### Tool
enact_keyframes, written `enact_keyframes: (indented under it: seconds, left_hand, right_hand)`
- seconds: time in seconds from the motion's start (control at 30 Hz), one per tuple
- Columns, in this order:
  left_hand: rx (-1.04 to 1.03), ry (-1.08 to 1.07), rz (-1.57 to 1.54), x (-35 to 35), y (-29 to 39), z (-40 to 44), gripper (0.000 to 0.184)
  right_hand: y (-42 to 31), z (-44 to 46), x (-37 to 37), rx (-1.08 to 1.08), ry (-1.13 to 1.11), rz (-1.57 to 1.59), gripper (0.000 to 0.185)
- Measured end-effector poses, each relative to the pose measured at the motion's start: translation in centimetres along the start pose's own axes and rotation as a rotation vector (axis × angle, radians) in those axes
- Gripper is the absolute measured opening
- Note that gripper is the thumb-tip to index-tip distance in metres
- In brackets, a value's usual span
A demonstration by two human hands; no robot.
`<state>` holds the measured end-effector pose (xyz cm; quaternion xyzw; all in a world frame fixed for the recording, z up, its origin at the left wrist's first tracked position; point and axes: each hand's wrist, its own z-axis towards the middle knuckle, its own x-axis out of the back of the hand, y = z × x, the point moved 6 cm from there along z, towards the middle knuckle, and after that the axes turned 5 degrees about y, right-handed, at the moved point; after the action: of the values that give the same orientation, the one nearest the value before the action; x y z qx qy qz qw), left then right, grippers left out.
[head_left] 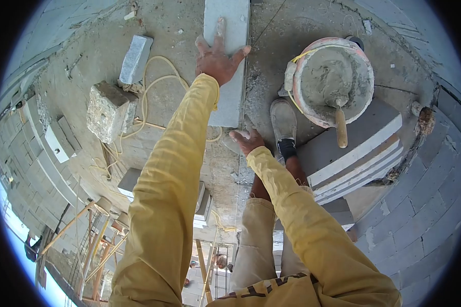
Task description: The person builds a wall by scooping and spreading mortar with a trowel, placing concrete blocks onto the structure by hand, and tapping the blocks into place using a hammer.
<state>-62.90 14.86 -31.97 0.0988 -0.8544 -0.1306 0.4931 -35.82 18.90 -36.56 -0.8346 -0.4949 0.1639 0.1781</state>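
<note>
My left hand [217, 62] lies flat with spread fingers on top of a long light-grey block [227, 105]. Just below the block's near end is my right hand [248, 140], fingers apart, beside a thin taut string [239, 179] running along the block's edge; whether it touches the string or the block I cannot tell. To the right stands a round bucket [361, 105] of wet grey mortar [325, 69]. A trowel with a wooden handle [340, 128] rests in it, its blade partly sunk in the mortar.
Stacked grey blocks [353, 138] lie right of my shoe [283, 120]. At left are a rough block [106, 112], a pale upright block [135, 59] and a looping yellowish hose [144, 97]. Wooden poles [66, 227] stand at a lower level, lower left. A block wall [410, 204] rises at right.
</note>
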Motion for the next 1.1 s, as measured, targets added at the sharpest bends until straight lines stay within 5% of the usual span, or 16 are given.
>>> enact_keyframes:
  seconds: [0.13, 0.33, 0.57, 0.67, 0.73, 0.8, 0.87, 1.1]
  left_hand:
    - [-0.006, -0.013, 0.020, -0.1, 0.2, 0.0, 0.107]
    - [-0.028, 0.012, 0.004, -0.5, -0.2, 0.1, 0.105]
    - [0.050, 0.001, -0.029, -0.5, -0.7, 0.0, 0.109]
    - [-0.034, 0.165, -0.562, 0.0, -3.9, -1.0, 0.109]
    - [0.249, -0.085, -0.857, -0.1, -5.1, -4.9, 0.112]
    - [0.282, -0.132, -0.959, -3.7, -8.3, -7.9, 0.104]
    - [0.286, -0.265, -0.955, -6.2, -9.2, -10.1, 0.092]
    - [0.395, -0.152, -0.888, -6.8, -9.8, -11.0, 0.081]
  right_hand:
    - [0.2, 2.3, -1.6, 0.160, 0.179, -0.193, 0.051]
    - [1.7, 2.4, -1.8, 0.082, 0.279, -0.051, 0.041]
    - [0.7, 1.4, -1.8, 0.099, 0.245, -0.029, 0.058]
    - [0.1, 1.2, -1.8, 0.142, 0.266, -0.096, 0.060]
    - [-2.2, 0.4, -1.6, 0.193, 0.283, -0.260, 0.061]
    - [-2.7, 0.6, -1.4, 0.166, 0.244, -0.292, 0.061]
    - [-2.0, 0.8, -1.5, 0.130, 0.206, -0.265, 0.060]
    - [1.4, 2.4, -1.3, 0.079, 0.163, -0.119, 0.058]
